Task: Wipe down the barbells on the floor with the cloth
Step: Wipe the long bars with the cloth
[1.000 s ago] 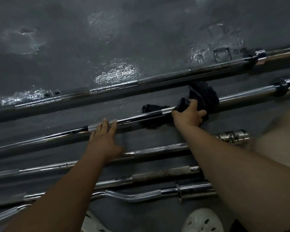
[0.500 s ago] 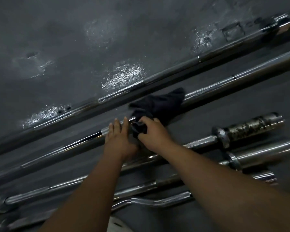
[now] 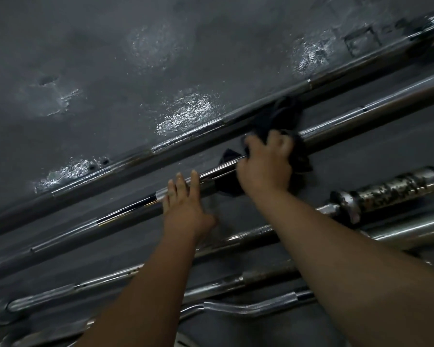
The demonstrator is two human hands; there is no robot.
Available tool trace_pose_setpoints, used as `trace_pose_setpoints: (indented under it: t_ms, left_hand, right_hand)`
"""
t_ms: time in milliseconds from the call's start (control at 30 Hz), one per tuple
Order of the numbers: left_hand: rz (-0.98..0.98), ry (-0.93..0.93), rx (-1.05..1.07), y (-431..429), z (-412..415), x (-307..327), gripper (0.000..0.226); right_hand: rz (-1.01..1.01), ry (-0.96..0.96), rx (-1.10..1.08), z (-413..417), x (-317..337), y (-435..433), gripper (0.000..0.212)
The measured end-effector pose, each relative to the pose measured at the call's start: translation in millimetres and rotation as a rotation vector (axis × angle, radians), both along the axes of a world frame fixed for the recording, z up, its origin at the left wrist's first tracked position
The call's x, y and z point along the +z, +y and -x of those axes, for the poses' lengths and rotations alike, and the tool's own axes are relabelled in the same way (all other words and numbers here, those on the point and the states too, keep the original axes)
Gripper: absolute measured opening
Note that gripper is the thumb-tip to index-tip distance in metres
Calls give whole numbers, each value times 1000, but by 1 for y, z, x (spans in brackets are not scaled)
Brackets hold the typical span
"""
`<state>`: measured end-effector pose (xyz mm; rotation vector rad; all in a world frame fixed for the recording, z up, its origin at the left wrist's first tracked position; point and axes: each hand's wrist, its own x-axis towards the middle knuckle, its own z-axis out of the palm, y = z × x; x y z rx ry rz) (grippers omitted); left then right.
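Observation:
Several chrome barbells lie side by side on the dark floor, slanting up to the right. My right hand (image 3: 266, 164) grips a black cloth (image 3: 283, 121) wrapped around the second barbell (image 3: 361, 116) from the wall. The cloth bunches above and below my fingers and hides that stretch of bar. My left hand (image 3: 186, 204) rests with straight fingers on the same bar, a little to the left of the cloth. The farthest barbell (image 3: 186, 139) runs along the base of the wall.
A scuffed grey wall (image 3: 161, 58) rises just behind the bars. Nearer me lie a barbell with a rusty sleeve (image 3: 391, 189), another straight bar (image 3: 236, 284) and a curl bar (image 3: 248, 309). Strips of bare floor (image 3: 361, 159) separate them.
My right hand has slid the cloth to the right along the bar, away from my left hand. My left hand has stayed pressed on the bar.

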<state>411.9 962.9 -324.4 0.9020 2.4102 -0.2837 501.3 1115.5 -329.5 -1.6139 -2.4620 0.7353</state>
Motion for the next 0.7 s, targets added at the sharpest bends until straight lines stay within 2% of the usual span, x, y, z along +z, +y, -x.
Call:
trace_pose_setpoints:
  t_ms: [100,167,233,300,367,467,500,567,633,700]
  left_hand:
    - [5,-14,-20,-1,5,-1,106]
    - [43,-30,-54,-2,10,2,107]
    - [32,-55,-60,-4,11,6,110]
    - [-2,-57,-52,-3,11,7,113]
    - [2,-75,-40,-2,10,7,117]
    - [-3,-61,-31,-2,9,4,116]
    - [-6,-59,-31,-2,10,4,115]
    - [-5,-59,-51,-2,11,3,114]
    - [9,-74,-62,-3,13,5,113]
    - [12,-85,-65,-4,15,7,114]
  right_hand:
    - [105,38,386,26,14,-45,32]
    - [174,61,532,32,21,-47,36]
    - [126,57,454,14,22,-21,50]
    - [13,44,203,-21,13,22,59]
    - [-38,34,-27,-56,2,55,59]
    - [-64,28,-111,-50,-8,49,48]
    - [-42,24,-71,-40,-8,36,45]
    - [17,8,185,-23,-1,7,46]
    - [112,28,513,-17,8,-7,60]
    - [195,58,647,-18,20,9,81]
